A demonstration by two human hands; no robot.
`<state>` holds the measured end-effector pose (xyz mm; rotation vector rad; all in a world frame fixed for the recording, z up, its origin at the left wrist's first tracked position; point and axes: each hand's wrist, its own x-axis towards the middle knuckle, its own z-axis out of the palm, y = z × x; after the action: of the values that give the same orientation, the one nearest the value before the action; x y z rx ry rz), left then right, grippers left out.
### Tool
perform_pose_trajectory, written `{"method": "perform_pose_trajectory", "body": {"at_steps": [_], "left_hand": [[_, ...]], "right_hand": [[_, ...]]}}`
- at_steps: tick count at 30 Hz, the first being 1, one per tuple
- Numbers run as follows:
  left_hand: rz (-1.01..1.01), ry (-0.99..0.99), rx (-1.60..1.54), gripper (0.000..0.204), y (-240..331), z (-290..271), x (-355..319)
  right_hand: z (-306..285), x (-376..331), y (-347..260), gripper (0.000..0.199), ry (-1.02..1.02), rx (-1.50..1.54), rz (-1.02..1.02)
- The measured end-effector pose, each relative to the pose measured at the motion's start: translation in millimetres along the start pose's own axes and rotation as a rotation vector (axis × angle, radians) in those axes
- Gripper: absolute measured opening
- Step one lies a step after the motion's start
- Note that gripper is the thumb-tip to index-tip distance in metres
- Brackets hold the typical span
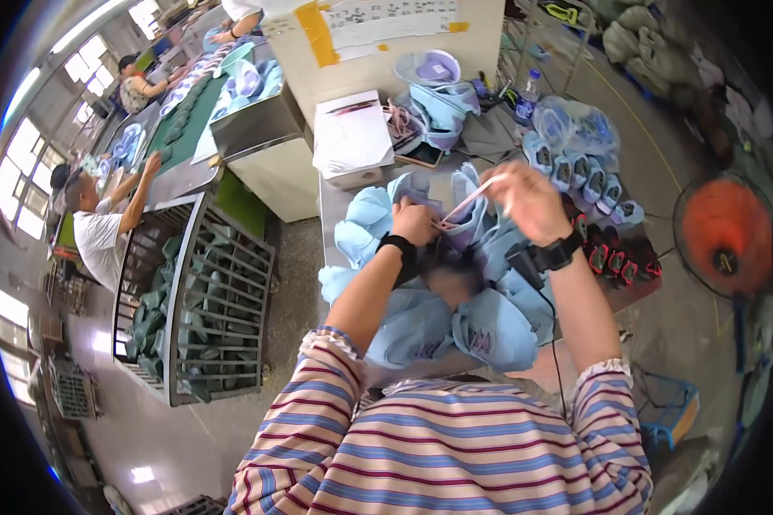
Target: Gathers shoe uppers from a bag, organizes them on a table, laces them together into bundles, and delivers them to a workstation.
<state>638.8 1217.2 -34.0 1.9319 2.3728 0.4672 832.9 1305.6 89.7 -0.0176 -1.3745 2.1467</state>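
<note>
The left hand point(416, 221) is pinning a light blue shoe upper point(468, 225) on the worktop point(335, 215) pile, while the right hand point(531, 202), fingers pinched shut, is drawing a pale lace point(471, 199) taut, best pulled evenly.

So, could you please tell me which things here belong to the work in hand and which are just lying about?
In hand:
- left hand on a light blue shoe upper
- right hand pulling a pale lace
- pile of blue uppers

Lying about:
- white box
- water bottle
- orange fan
- metal cage cart
</note>
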Motion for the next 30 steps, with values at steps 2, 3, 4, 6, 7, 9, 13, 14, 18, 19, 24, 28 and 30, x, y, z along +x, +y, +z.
{"method": "perform_pose_trajectory", "body": {"at_steps": [2,3,4,6,7,9,13,14,18,19,24,28,30], "left_hand": [[-0.101,-0.071,-0.111,0.024,1,-3,2],[-0.093,-0.080,-0.115,0.024,-4,-1,-1],[-0.078,-0.077,-0.161,0.023,-5,4,-1],[-0.087,-0.056,-0.221,0.022,-7,12,-3],[-0.080,-0.057,-0.229,0.022,-3,11,-3],[-0.092,-0.045,-0.213,0.022,4,9,-3],[-0.082,-0.033,-0.241,0.023,-2,5,-9],[-0.085,-0.028,-0.262,0.023,-6,4,-10],[-0.017,-0.008,-0.354,0.010,-12,-1,-12],[0.012,-0.050,-0.354,0.010,-15,0,-10],[-0.075,-0.165,-0.437,0.014,-12,-22,0],[-0.067,-0.213,-0.230,0.022,3,-18,8],[-0.081,-0.254,-0.208,0.019,1,-13,11]], "right_hand": [[10,2,6,0.020,-0.093,0.059,0.112],[10,6,10,0.021,-0.083,-0.245,0.179],[7,6,11,0.022,-0.066,-0.555,0.249],[-9,16,33,0.023,0.092,-0.841,0.247],[-12,18,40,0.024,0.048,-1.012,0.300],[-31,19,82,0.027,-0.152,-1.540,0.050],[-27,19,112,0.027,-0.270,-1.754,0.377],[-28,21,111,0.027,-0.298,-1.728,0.355],[-43,33,99,0.030,-0.351,-1.614,0.411],[-46,38,96,0.030,-0.360,-1.617,0.414],[-69,54,82,0.039,-0.469,-1.442,0.526],[-71,53,78,0.032,-0.259,-0.789,0.729],[-78,51,74,0.031,-0.209,-0.744,0.756]]}}
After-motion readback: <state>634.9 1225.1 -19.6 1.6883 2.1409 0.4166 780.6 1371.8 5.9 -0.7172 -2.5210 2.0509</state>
